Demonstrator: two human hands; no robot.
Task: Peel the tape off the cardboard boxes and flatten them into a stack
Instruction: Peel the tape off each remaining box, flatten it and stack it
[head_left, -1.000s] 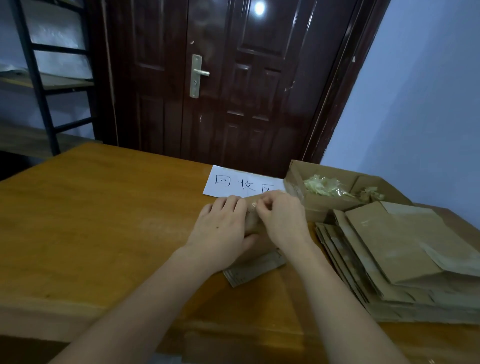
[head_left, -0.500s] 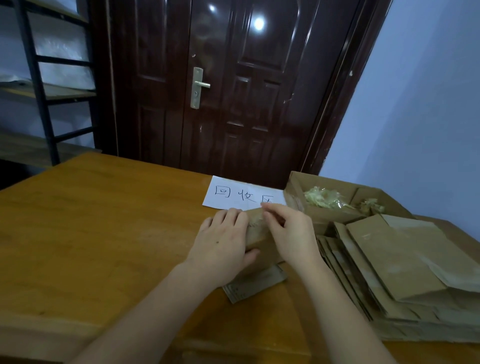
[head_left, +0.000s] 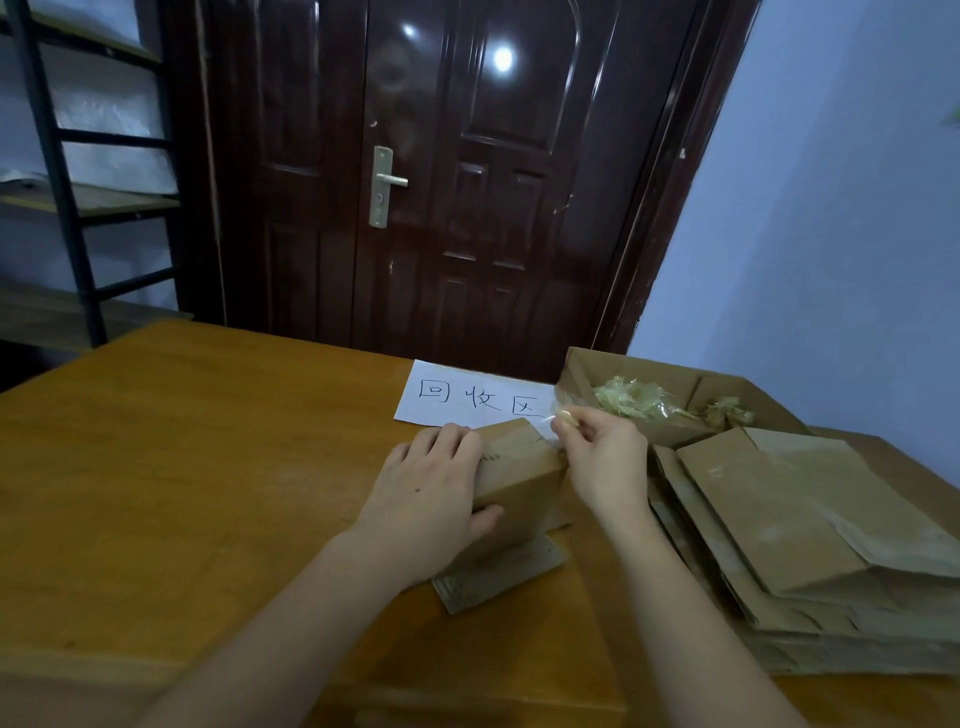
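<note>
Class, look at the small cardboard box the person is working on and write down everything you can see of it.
The small cardboard box is plain brown card with faint dark printing near its top left edge. It stands on the wooden table, still box-shaped, one flap spread flat towards the viewer. The left hand holds its left side, thumb across the front. The right hand pinches a strip of clear tape lifted off its top right corner. The flattened stack lies to its right.
</note>
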